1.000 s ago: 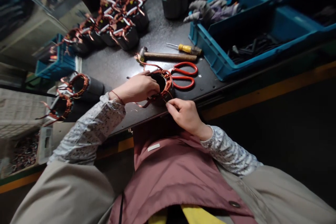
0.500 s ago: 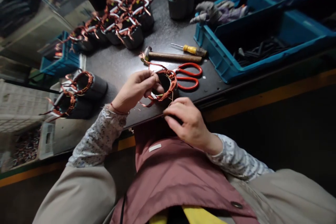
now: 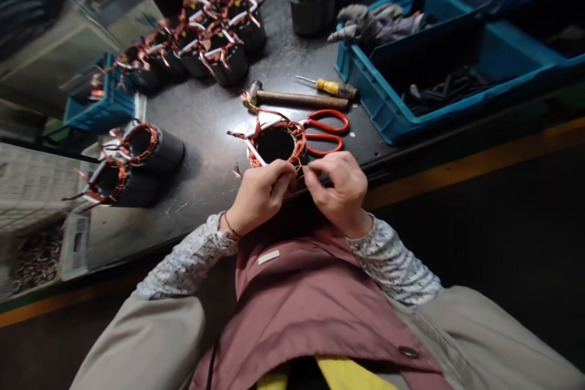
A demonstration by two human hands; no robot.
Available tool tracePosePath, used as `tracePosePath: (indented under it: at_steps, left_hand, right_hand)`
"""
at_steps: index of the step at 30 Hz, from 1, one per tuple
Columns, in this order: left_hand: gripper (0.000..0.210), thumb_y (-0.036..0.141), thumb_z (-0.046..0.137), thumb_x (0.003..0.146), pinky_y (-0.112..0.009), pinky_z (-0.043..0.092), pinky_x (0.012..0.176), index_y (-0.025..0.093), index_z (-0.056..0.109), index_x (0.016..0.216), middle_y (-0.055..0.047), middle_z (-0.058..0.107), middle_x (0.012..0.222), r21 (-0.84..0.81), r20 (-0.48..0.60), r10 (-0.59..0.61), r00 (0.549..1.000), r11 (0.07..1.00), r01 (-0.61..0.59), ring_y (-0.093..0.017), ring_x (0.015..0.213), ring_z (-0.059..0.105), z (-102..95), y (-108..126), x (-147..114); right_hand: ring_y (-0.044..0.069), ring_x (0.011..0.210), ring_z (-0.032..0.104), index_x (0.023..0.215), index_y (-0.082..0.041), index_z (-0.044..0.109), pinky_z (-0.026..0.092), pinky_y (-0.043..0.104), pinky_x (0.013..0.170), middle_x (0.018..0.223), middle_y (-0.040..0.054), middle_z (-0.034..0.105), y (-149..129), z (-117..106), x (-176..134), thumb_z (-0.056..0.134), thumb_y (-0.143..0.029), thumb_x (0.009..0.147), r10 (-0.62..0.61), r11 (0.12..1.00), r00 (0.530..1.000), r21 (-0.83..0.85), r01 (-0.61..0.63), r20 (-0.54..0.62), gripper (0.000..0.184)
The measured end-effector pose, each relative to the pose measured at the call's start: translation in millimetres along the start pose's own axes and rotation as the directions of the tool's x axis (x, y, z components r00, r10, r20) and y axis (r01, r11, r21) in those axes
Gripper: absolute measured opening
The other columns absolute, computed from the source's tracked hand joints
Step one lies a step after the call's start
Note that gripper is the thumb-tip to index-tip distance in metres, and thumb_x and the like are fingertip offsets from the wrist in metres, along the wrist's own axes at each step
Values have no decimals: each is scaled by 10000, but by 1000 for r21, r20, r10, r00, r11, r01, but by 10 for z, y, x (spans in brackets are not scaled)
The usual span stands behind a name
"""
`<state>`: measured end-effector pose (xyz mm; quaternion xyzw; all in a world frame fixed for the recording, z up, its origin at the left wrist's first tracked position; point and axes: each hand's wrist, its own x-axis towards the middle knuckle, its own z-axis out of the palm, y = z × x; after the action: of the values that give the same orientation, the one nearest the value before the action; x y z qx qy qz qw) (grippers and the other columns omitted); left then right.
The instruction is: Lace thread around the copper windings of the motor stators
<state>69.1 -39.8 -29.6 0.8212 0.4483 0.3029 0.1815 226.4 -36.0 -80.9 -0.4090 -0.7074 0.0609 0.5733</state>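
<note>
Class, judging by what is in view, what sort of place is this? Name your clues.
Probably a workshop or factory floor. Several copper-wound cylinders stand on a dark bench, a hammer and screwdriver lie there too, and a blue bin holds dark pieces.

One hammer (image 3: 301,99), one screwdriver (image 3: 326,86), one pair of scissors (image 3: 322,134), perhaps twelve copper-wound cores (image 3: 299,139)

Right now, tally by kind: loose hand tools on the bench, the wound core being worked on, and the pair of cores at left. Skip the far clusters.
Red-handled scissors: 1
Hammer: 1
Screwdriver: 1
Wound core beside the scissors: 1
Wound cores at left: 2
Total: 6
</note>
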Motion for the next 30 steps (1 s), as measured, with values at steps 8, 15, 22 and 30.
tracePosePath:
  at_steps: [8,15,22,30]
  left_hand:
    - [206,138,414,965,-177,461,606,151,608,898,-16,654,738,211,-82,144,986,970,-124,-90,643,612,184,72,-268]
    - [320,301,587,917,-376,470,996,152,581,1200,-138,658,1177,517,-132,186,974,851,-93,-238,1118,607,32,-158,-259]
    - [298,309,545,931,-512,326,1123,162,631,1175,-84,718,954,610,35,56,998,790,-66,-239,941,633,112,-343,-92]
    - [296,314,601,899,-441,467,970,190,647,1165,-54,722,960,474,96,5,995,879,-51,-228,929,616,58,-350,-28]
  right_hand:
    - [82,422,363,611,-175,527,289,231,421,485,-46,429,-44,52,98,529,-599,861,498,474,519,283,-834,695,492]
    - [163,726,553,721,-184,603,447,306,702,719,23,590,-150,-387,173,578,-285,862,330,758,819,385,-526,469,175]
    - [86,438,319,627,-202,447,329,240,492,503,-72,290,-475,-360,226,541,-293,877,399,-3,790,862,-507,466,281]
    - [66,462,278,617,-181,465,206,228,464,510,-67,344,-561,-319,-254,621,-282,838,455,-174,538,664,-728,709,289]
